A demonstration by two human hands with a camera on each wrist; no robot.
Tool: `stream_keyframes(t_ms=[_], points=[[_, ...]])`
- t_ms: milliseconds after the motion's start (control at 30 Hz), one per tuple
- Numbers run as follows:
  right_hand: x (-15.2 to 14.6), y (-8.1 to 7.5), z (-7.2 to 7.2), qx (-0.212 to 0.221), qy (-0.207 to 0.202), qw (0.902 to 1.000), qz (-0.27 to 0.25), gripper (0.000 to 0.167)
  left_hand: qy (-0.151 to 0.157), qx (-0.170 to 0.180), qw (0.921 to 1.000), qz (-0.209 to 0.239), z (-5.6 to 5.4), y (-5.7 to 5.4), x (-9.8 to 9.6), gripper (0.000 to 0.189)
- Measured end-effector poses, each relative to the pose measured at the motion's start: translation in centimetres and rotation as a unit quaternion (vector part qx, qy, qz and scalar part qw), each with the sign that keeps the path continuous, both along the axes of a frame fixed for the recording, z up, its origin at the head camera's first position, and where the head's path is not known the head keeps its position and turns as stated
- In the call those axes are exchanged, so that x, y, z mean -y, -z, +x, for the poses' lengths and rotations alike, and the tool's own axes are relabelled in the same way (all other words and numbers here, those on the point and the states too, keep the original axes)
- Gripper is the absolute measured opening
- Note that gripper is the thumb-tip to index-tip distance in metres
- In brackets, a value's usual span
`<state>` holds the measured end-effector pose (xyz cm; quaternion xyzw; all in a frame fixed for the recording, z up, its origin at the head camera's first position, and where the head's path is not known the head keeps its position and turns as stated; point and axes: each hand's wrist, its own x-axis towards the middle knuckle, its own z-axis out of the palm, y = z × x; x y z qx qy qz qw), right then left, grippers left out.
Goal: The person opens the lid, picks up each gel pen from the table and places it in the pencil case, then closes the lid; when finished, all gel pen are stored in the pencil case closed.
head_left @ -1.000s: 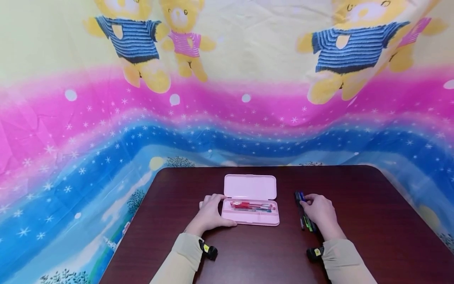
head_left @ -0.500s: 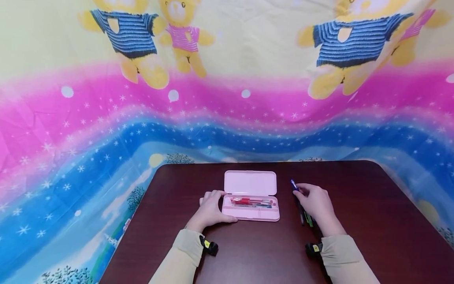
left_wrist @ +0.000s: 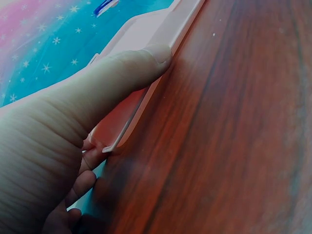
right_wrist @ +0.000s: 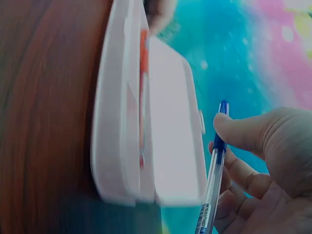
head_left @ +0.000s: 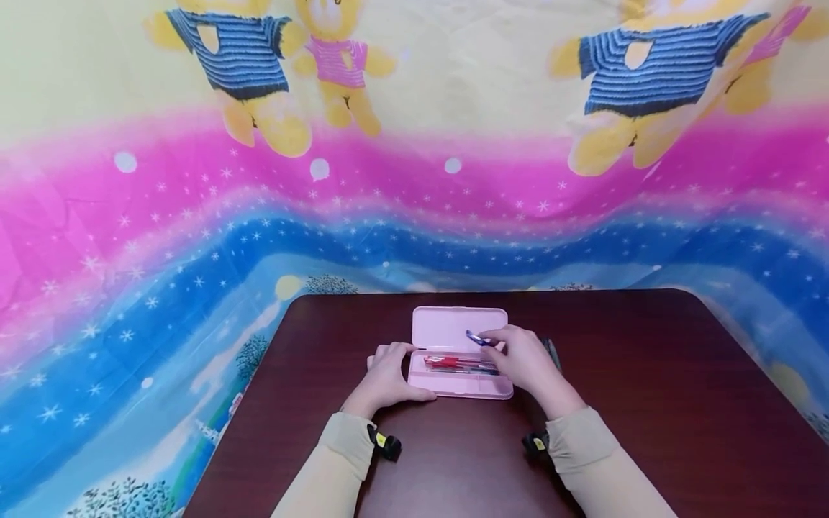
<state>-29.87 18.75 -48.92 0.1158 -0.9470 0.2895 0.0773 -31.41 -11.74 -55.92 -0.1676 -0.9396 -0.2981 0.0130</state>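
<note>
A pink pencil case (head_left: 429,387) lies on the table with its lid (head_left: 447,327) raised. My left hand (head_left: 386,380) holds its left end, thumb (left_wrist: 141,68) along the near edge and fingers toward the far corner. Red and other pens (head_left: 447,362) lie in the case's long back compartment. Between thumb and fingers my right hand (head_left: 529,363) pinches a clear-barrelled pen with a blue grip (right_wrist: 219,142), held above the case's right part. The right wrist view shows this pen tilted, apart from the case.
Dark pens (head_left: 552,352) lie on the brown table (head_left: 673,388) to the right of the case, partly hidden behind my right hand. A curtain printed with bears (head_left: 239,57) hangs behind the table's far edge.
My right hand has lifted the blue pen from the pens on the right and carried it left over the case. My left hand has stayed at the case's left end.
</note>
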Motion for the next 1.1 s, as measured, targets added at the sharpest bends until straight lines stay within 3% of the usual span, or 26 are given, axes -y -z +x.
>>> stream_keyframes(t_ms=[300,467,867,1100], points=[[4.9,0.6,-0.7,-0.009,-0.08,0.9961,0.036,0.022,0.001,-0.001,1.0,-0.006,-0.1,0.0,0.0,0.101],[6.5,1.3,-0.8,-0.02,-0.103,0.9937,0.041,0.02,0.006,-0.002,1.0,-0.005,-0.1,-0.1,0.1,0.101],[7.5,2.7,-1.3,-0.034,-0.115,0.9912,0.055,0.024,0.008,-0.002,0.9999,0.007,0.0,-0.1,0.1,0.101],[7.7,3.2,-1.6,-0.051,-0.101,0.9905,0.079,0.025,0.007,-0.002,1.0,0.006,0.0,-0.3,0.1,0.1]])
